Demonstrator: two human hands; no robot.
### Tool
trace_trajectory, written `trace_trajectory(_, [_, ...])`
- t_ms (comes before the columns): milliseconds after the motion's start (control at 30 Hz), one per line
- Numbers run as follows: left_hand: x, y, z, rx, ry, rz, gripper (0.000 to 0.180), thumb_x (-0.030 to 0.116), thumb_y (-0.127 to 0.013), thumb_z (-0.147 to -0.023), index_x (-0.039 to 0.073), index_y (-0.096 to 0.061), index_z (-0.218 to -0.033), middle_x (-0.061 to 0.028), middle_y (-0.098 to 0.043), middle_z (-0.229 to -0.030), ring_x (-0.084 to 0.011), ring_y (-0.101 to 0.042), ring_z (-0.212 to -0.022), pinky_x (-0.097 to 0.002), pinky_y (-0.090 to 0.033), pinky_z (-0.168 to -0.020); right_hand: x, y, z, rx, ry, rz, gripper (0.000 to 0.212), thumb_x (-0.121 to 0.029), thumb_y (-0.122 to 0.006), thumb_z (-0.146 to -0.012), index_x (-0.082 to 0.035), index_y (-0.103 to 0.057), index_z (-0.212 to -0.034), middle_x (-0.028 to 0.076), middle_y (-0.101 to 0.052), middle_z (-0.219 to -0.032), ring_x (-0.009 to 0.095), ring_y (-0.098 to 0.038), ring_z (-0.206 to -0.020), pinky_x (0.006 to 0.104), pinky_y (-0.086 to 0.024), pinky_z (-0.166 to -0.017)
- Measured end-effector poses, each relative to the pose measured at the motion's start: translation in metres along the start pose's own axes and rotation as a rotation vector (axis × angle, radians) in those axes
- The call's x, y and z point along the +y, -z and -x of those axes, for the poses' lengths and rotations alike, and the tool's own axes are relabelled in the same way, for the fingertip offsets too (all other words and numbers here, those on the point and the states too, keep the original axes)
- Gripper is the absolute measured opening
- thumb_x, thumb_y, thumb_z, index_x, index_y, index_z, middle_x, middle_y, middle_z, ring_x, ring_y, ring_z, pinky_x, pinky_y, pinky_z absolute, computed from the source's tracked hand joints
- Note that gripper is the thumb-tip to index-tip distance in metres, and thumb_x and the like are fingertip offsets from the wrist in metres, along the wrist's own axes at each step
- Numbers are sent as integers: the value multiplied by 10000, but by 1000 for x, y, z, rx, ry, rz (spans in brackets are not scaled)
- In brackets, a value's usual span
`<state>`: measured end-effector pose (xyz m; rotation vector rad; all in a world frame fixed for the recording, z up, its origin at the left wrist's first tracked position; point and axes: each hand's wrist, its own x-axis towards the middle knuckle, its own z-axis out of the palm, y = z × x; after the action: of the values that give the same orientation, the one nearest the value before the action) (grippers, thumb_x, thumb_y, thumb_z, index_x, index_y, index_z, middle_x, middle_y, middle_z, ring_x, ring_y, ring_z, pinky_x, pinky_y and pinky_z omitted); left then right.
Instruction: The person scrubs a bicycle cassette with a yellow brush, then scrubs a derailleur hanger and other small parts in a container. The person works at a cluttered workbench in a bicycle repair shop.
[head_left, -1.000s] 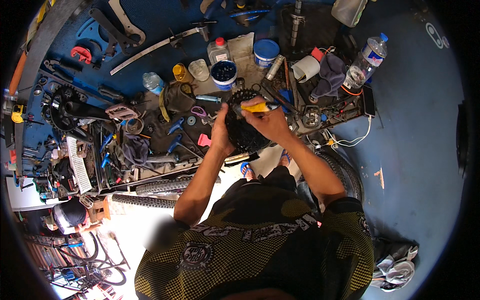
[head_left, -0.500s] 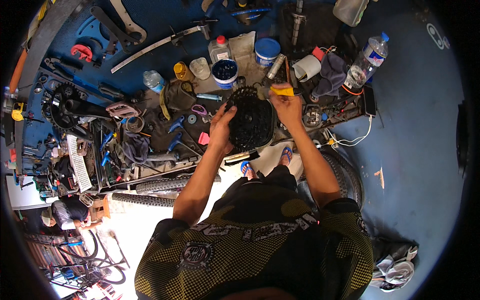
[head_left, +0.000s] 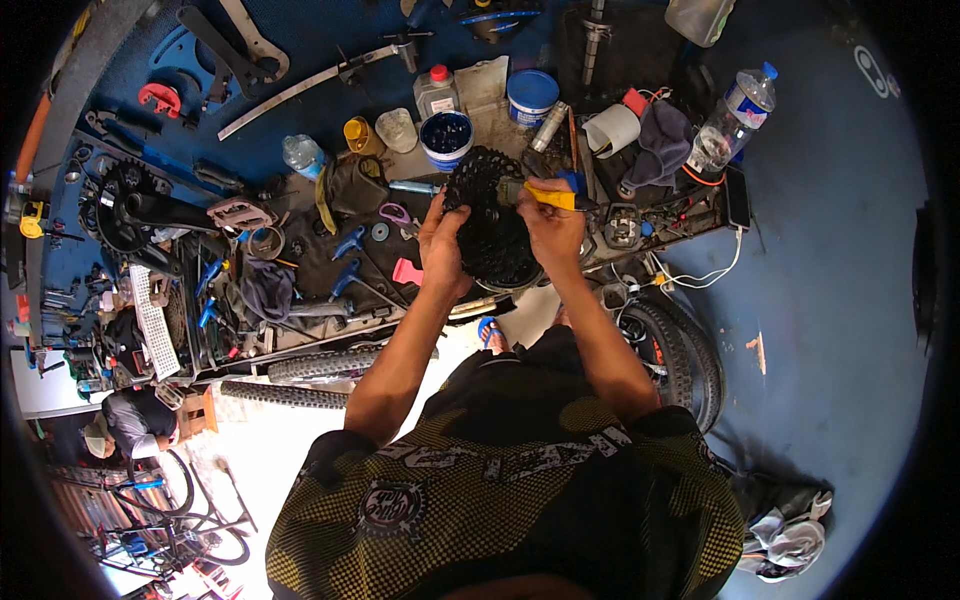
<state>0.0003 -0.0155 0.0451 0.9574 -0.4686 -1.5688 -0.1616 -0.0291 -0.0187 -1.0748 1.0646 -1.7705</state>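
A round black bicycle cassette [head_left: 492, 232] is held up over the front edge of the workbench. My left hand [head_left: 443, 248] grips its left rim, thumb on the near face and the other fingers partly hidden behind. In my right hand [head_left: 556, 232], fingers closed, is a brush with a yellow handle [head_left: 552, 197]. Its head points left and lies against the upper right part of the cassette's face; the bristles are hard to make out. Just behind the cassette stands an open blue-and-white tub [head_left: 446, 138] with dark contents.
A lidded blue tub [head_left: 532, 96], a red-capped bottle [head_left: 437, 92] and a water bottle [head_left: 735, 115] stand along the back. Blue-handled tools [head_left: 347, 280] and purple-handled scissors [head_left: 396, 213] lie left of my hands. Tyres [head_left: 680, 350] are below the bench. Another person [head_left: 138, 420] is at far left.
My right hand has moved left and slightly down, bringing the brush from beside the cassette onto its face. The cassette has tilted a little; my left hand still grips it.
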Motion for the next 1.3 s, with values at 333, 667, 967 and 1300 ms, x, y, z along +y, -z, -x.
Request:
trace_trajectory(333, [-5,11,-7,-75,-45,117,538,85,-633,-921,88,-583,-1456,-93,-716,-1223,-255,-706,-1084,-431,-587,-955,0,2,3,15,-15,76,182,18,-718,-975,-14,-632,-1132,19,-658,-905,62,-605,-782,226,-510,-709])
trace_trajectory(667, [17,2,-8,-94,-128,88,568,91,-631,-908,69,-567,-1472,-99,-711,-1242,-259,-704,-1082,-430,-582,-953,-11,19,-1,-25,86,130,139,4,-725,-978,-18,-682,-1108,-18,-632,-841,26,-531,-737,200,-423,-620])
trace_trajectory(967, [20,3,-10,-84,-104,136,465,96,-592,-911,59,-605,-1374,-109,-719,-1207,-278,-711,-1070,-449,-590,-946,-8,26,18,-143,109,144,197,30,-744,-957,-23,-681,-1135,98,-732,-1049,119,-703,-899,246,-574,-734])
trace_trajectory(1300, [20,1,-8,2,35,103,471,78,-609,-883,45,-608,-1353,-107,-720,-1156,-283,-715,-1059,-458,-592,-959,-12,33,10,-228,113,329,143,-15,-760,-956,12,-711,-1089,108,-771,-1089,137,-737,-950,283,-598,-792])
